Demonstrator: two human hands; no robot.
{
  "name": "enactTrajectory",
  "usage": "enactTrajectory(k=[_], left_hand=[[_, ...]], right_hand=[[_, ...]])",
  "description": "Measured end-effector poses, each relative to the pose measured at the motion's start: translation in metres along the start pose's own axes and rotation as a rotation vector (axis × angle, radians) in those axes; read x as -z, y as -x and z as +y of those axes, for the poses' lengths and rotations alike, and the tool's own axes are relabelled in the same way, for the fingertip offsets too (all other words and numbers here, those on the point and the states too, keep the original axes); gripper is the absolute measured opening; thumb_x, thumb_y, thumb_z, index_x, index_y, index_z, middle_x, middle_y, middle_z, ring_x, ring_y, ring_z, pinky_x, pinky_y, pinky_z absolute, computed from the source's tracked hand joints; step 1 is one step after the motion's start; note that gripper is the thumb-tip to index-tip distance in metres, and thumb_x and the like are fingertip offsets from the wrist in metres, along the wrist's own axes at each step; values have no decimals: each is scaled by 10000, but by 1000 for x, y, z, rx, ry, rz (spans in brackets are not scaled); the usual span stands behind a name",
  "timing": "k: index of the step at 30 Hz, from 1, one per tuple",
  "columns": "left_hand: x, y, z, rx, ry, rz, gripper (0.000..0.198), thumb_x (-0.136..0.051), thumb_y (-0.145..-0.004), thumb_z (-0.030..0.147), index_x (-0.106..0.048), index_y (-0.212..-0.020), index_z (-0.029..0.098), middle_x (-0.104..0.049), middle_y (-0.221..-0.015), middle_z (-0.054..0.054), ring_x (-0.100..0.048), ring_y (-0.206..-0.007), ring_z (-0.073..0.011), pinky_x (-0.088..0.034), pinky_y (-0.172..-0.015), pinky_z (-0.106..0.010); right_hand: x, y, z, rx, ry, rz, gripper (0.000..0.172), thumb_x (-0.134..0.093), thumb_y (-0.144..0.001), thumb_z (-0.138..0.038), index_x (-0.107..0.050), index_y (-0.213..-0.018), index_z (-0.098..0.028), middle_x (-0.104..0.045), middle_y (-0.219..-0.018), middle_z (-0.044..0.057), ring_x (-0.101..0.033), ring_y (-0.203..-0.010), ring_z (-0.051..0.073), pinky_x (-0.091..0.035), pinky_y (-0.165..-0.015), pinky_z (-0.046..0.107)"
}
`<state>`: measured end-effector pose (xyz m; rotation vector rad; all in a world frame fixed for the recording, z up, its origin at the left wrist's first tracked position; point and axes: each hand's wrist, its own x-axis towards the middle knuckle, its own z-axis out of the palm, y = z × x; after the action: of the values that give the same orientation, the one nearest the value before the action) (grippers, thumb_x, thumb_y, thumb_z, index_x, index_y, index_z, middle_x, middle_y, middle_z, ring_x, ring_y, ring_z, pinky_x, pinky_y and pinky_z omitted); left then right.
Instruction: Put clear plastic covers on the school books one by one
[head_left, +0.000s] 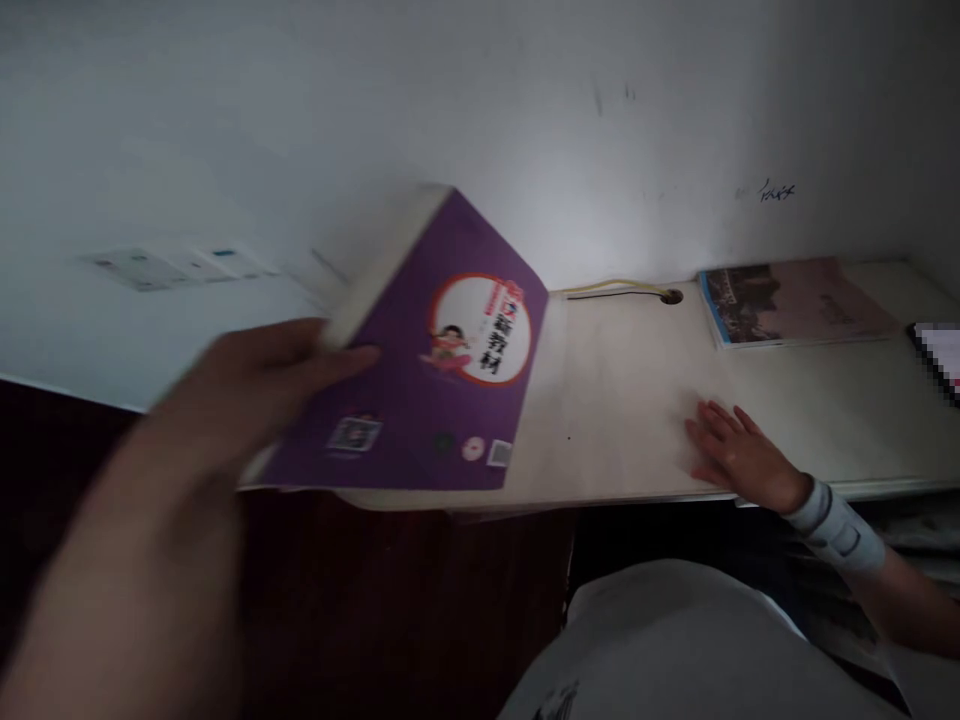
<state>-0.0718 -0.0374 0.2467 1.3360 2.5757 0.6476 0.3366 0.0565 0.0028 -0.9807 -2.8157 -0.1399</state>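
My left hand (277, 385), large and blurred at the left, grips a thick purple book (405, 410) by its page edge, thumb over the cover. The book is raised and tilted in front of the left end of the white desk (607, 400). Its purple cover faces me, with a white oval, a cartoon figure and printed characters. My right hand (739, 455), with a pale band on its wrist, is over the desk with fingers spread and holds nothing. Whether it touches the surface I cannot tell.
At the back right of the desk lies a magazine-like booklet (795, 300), with a dark-edged, partly pixelated object (941, 360) at the far right edge. A yellow cable (607, 286) runs along the wall to a round hole. Wall sockets (180, 265) are at left.
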Motion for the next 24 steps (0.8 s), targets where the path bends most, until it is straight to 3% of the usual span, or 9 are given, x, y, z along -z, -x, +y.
enactTrajectory(k=[3,7,10,13,16,19,21,24], left_hand=[[-42,-6,47,-139,51,-196,374,-515,-728,471,-625,-876,145,-639,-730,-1,-575,-660,-167,-459,-636,-279],[-67,-3,75,-312,-68,-279,266,-489,-736,427,-563,-709,173,-606,-679,-17,-559,-690,-186,-407,-635,-270],[-84,4,78,-316,144,-348,292,-520,-733,466,-566,-701,180,-568,-623,-4,-536,-612,-169,-374,-565,-248],[-120,11,72,-298,482,-469,323,-563,-711,491,-578,-674,170,-521,-584,12,-480,-535,-134,-336,-514,-230],[-166,20,64,-244,689,-565,333,-588,-701,493,-568,-665,163,-504,-592,16,-460,-541,-124,-329,-502,-228],[-201,32,57,-181,765,-582,306,-607,-710,465,-580,-703,160,-522,-621,12,-486,-579,-132,-362,-526,-238],[-211,38,54,-141,792,-555,298,-618,-716,455,-581,-707,159,-527,-625,12,-495,-585,-131,-374,-532,-240],[-202,39,49,-96,844,-503,305,-643,-707,454,-599,-727,153,-554,-642,13,-509,-589,-125,-385,-531,-234]], right_hand=[[-1,0,-4,68,-48,-14,634,-464,-891,-546,-436,-1395,-163,-374,-1462,220,-319,-1370,320,-279,-1065,525],[-3,7,-6,84,-88,-9,607,-438,-913,-519,-400,-1421,-189,-328,-1492,205,-272,-1398,297,-251,-1079,530],[2,8,-6,76,-116,-9,583,-462,-906,-504,-434,-1400,-196,-359,-1477,200,-305,-1382,311,-275,-1068,546],[14,-1,-5,46,-213,-20,527,-485,-895,-501,-538,-1311,-181,-473,-1398,199,-424,-1305,331,-354,-1030,542],[31,-19,-7,-40,-531,-17,470,-452,-917,-477,-566,-1258,-175,-620,-1227,166,-586,-1129,278,-472,-950,463],[44,-38,-10,-143,-957,3,470,-424,-928,-469,-506,-1293,-183,-669,-1129,111,-640,-1010,226,-529,-870,397],[45,-46,-11,-208,-1130,23,446,-421,-922,-475,-537,-1237,-181,-681,-1083,92,-647,-960,218,-545,-815,377],[40,-50,-11,-375,-1263,-3,373,-460,-886,-493,-614,-1028,-184,-689,-855,45,-643,-736,186,-544,-615,319]])
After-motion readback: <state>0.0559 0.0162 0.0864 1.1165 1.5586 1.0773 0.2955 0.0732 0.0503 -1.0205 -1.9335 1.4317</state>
